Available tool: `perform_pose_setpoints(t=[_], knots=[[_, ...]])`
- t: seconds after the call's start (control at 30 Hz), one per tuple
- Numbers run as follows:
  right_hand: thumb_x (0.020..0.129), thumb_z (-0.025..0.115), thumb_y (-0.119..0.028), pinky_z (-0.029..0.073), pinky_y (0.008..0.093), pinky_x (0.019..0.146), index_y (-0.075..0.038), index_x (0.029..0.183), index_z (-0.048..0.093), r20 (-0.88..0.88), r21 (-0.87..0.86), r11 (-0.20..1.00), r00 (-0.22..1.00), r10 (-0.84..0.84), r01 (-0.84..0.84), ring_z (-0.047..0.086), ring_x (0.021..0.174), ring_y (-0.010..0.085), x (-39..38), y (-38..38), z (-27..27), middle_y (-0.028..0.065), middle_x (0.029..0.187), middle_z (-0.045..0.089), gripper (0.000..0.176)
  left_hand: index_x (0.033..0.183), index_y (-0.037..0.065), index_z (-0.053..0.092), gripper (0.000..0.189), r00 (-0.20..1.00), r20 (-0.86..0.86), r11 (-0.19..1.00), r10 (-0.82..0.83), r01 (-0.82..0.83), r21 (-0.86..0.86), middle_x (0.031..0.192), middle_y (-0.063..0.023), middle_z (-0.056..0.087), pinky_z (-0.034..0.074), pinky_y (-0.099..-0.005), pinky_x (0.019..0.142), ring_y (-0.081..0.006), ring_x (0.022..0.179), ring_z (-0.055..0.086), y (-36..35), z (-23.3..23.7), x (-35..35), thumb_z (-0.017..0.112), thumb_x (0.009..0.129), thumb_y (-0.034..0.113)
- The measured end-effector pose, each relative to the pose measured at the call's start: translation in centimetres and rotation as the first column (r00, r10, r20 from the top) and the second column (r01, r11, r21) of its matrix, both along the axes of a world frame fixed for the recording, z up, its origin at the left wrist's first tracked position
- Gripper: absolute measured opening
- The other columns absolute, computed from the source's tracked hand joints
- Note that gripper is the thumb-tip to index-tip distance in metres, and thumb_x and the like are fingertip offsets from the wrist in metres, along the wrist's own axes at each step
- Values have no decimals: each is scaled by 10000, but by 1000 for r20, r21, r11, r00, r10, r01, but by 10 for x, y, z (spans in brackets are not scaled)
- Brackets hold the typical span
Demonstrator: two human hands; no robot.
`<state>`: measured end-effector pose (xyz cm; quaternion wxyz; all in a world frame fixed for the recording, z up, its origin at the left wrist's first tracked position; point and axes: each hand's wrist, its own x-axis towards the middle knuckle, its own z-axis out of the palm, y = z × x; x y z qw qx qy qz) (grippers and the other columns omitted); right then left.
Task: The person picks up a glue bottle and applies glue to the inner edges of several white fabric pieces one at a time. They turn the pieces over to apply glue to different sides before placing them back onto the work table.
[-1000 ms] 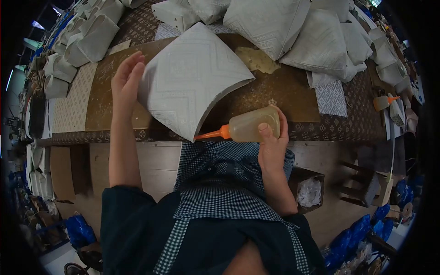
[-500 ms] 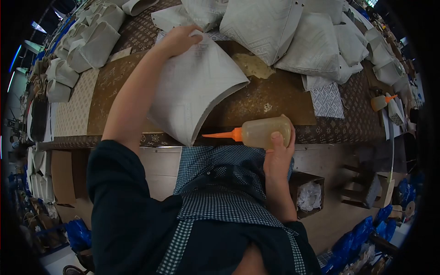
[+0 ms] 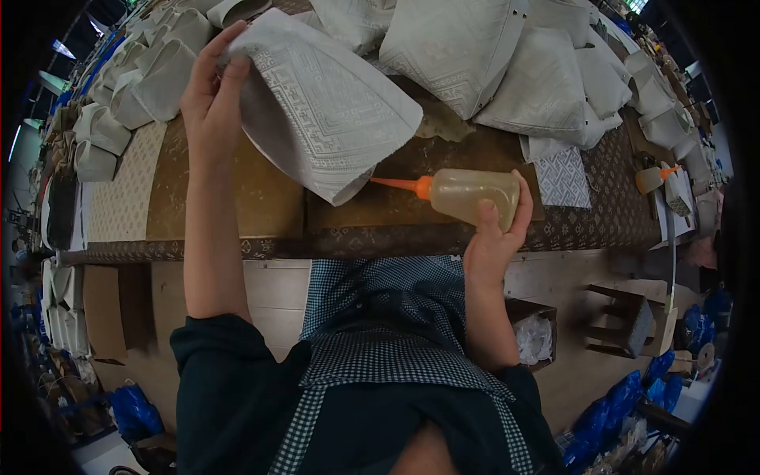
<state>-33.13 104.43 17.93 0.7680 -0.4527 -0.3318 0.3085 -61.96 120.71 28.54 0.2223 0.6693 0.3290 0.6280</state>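
Observation:
My left hand (image 3: 215,103) pinches the upper left corner of a white embossed fabric piece (image 3: 336,107), which is raised and tilted over the brown work board (image 3: 261,202). Its geometric pattern faces up, and its lower edge curls open near the middle. In my right hand (image 3: 495,245) lies a squeeze bottle (image 3: 475,194) of yellowish liquid, held sideways, fingers wrapped round its base. The bottle's long orange nozzle (image 3: 396,184) points left, its tip right at the lower edge of the fabric piece.
Stitched white pouches (image 3: 451,59) pile up at the back, with more standing at the left (image 3: 162,83). A second orange-tipped bottle (image 3: 649,180) is at the right, beyond a patterned sheet (image 3: 562,176). Below the table are a box with plastic (image 3: 534,336) and a dark stool (image 3: 621,321).
My left hand has moved left and lifted the fabric piece, turning its patterned side into view. My right hand has raised the bottle, bringing the nozzle to the piece's lower edge.

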Motion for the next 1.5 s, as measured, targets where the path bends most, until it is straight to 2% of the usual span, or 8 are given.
perform_pose_setpoints(t=[0.17,0.37,0.83,0.97,1.07,1.23,1.43,1.5], knots=[[819,739,-63,419,295,991,-50,1359,439,281,-105,992,959,-43,75,491,1144,172,-9,15,-2,68,1272,487,618,1285,66,589,333,1000,-8,1000,-19,19,-5,947,79,553,335,-144,690,-4,776,426,2,1,-2,598,964,155],[800,748,-41,419,296,988,-43,1337,457,163,-70,997,986,-18,30,501,1130,175,-3,19,-10,69,1260,500,611,1287,66,582,336,1000,-3,1000,-18,18,24,948,79,551,331,-145,686,-2,779,420,3,1,1,596,967,167],[827,733,-61,409,294,991,-48,1348,443,150,-86,996,988,-17,30,495,1120,169,-11,18,-19,61,1252,495,596,1237,69,623,309,999,-26,996,44,-42,73,903,98,557,324,-141,633,11,714,401,-1,1,12,625,957,198],[831,735,-77,403,296,997,-48,1348,443,31,-70,998,1000,5,-2,492,1123,171,-17,14,-14,65,1252,492,594,1249,69,616,342,998,-61,999,34,-33,3,945,83,589,360,-145,658,9,730,430,-2,2,7,649,941,215],[833,738,-92,408,300,996,-50,1359,428,175,-118,991,982,78,-58,492,1125,176,-15,13,-26,69,1257,491,612,1259,61,607,376,993,-98,998,62,-65,-26,1010,52,627,388,-151,675,1,741,449,-2,4,6,667,928,230],[850,717,-81,407,304,997,-53,1372,416,121,-68,997,992,-21,29,496,1122,175,-14,20,-15,71,1250,500,603,1289,55,585,437,997,-67,999,36,-36,-8,1122,0,642,421,-174,676,-22,752,476,2,9,3,685,912,252],[868,688,-54,408,319,1004,-56,1382,408,206,-63,997,978,-35,49,491,1144,194,-12,21,-15,79,1259,501,585,1271,76,611,416,961,-270,990,64,-94,-103,1010,-13,640,446,-213,696,-54,778,519,-4,16,-17,659,924,300],[857,689,-37,416,326,999,-62,1377,416,215,-67,996,975,-51,67,479,1154,203,-13,21,-14,84,1268,487,588,1254,89,622,404,918,-359,983,171,-183,-1,933,-40,627,447,-257,691,-119,755,538,-7,19,-18,640,923,319]])
